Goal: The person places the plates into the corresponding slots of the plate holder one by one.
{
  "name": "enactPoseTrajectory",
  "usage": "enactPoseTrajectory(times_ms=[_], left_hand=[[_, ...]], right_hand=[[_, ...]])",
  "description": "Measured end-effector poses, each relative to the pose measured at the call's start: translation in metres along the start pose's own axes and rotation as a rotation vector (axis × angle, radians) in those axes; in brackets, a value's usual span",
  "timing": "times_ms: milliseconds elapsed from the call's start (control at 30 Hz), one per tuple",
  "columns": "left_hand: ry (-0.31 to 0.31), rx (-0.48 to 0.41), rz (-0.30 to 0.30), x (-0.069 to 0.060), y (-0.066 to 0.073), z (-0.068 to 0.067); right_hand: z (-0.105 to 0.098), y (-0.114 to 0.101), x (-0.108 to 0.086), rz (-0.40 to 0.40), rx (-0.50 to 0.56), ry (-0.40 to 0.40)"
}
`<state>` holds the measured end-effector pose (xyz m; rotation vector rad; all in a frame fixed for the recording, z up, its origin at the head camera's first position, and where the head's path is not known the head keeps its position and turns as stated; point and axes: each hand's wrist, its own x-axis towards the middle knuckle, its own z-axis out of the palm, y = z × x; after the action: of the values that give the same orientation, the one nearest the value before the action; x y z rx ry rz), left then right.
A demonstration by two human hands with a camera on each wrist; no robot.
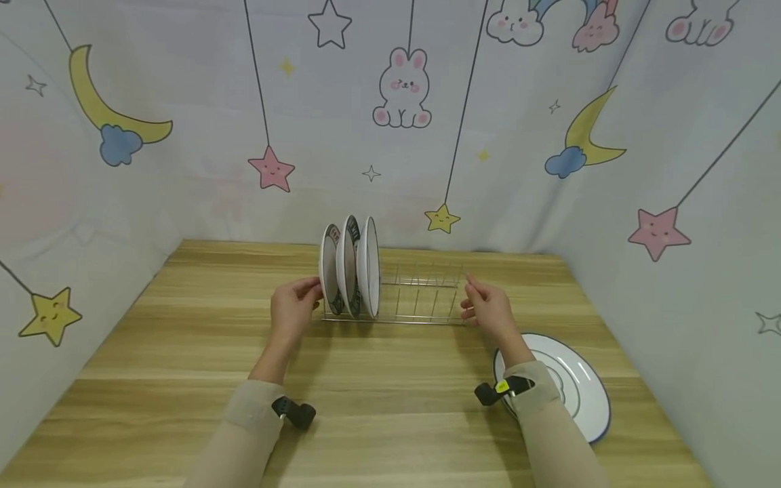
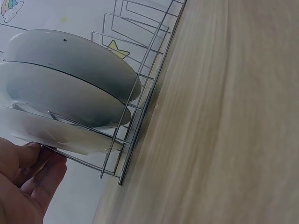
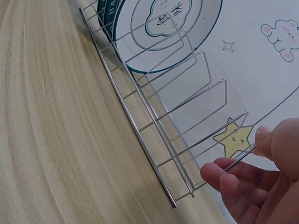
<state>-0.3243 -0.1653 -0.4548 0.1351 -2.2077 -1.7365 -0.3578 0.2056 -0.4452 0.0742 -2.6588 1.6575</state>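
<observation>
Left hand (image 2: 30, 182) pinches the end wire (image 2: 86, 163) of a metal dish rack (image 2: 145, 112). Three white dishes (image 2: 65, 91) stand on edge in the rack, near the hand. Wood-grain tabletop (image 2: 224, 121) occupies the right side; backdrop (image 2: 74, 191) bears a yellow star (image 2: 117, 49).

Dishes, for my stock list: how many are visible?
4: the leftmost dish, the middle dish and the third dish stand in the left part of the rack; another dish lies on the table at right, partly covered by a sleeve. Any beneath it would be hidden.
</observation>
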Motion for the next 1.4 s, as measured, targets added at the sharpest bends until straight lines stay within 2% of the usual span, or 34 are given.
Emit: enactPoseTrajectory(times_ms=[167, 567, 800, 1033, 1267, 1400], left_hand=[[-0.023, -0.023, -0.021, 0.002, -0.001, 0.0], [-0.025, -0.03, -0.026, 0.002, -0.003, -0.003], [-0.027, -0.003, -0.012, 0.002, -0.003, -0.002], [-0.03, 0.06, 0.021, 0.001, -0.002, -0.003], [-0.036, 0.101, 0.032, 0.0, -0.003, -0.003], [-0.038, 0.109, 0.034, 0.0, -0.001, -0.003]], right_hand=[[-0.001, 0.0, -0.001, -0.012, -0.015, 0.002], [-0.014, 0.006, -0.014, 0.001, -0.04, 0.016], [-0.027, 0.009, -0.031, -0.004, -0.089, 0.018], [-0.036, 0.011, -0.047, -0.014, -0.085, 0.025], [-0.042, 0.011, -0.066, 0.002, -0.144, 0.054], [-0.045, 0.014, -0.078, -0.017, -0.186, 0.072]])
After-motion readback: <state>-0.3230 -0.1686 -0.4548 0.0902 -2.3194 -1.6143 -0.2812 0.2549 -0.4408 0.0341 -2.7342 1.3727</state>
